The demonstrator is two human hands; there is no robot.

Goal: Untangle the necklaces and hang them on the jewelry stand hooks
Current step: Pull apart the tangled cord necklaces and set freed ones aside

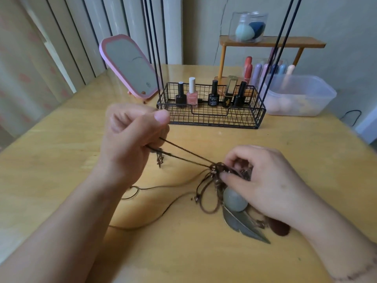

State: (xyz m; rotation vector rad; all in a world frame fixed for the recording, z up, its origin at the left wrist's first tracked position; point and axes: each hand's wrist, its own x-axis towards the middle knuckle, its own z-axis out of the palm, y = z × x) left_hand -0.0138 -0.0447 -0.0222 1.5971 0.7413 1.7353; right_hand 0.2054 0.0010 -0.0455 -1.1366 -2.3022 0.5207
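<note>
Hands: two, both over wooden counter [61,156]. Left hand [130,139] raised, fingers [161,116] curled tight round two dark cord strands [183,153], drawn taut and slanting down to the right into the knot. Small metal charm [159,160] dangling just under the left fist. Right hand [263,180] low, fingers curled and pinching the tangled necklaces [216,172] at the knot; thumb laid across it. Pendants below the knot, on the counter: one grey-green bead, round [234,199]; metal feathers [244,227], apparently two overlapping, exact count unclear; one dark red tassel [280,227] partly under the right wrist. Loose cord loops [155,188] trailing left across the counter beneath the left forearm; number of separate necklaces cannot be told. Jewelry stand: black wire basket base [212,119] behind the hands, with thin black rods [155,48] rising out of frame on both sides; hooks not in view. Inside basket: five bottles, three black [213,94], one pink with white cap [192,92], one gold-capped [229,92]. Pink-framed mirror [128,64] at left rear. One clear plastic box [299,94] at right rear. One small wooden shelf [271,42] carrying one clear tub with two makeup sponges [247,27].
</note>
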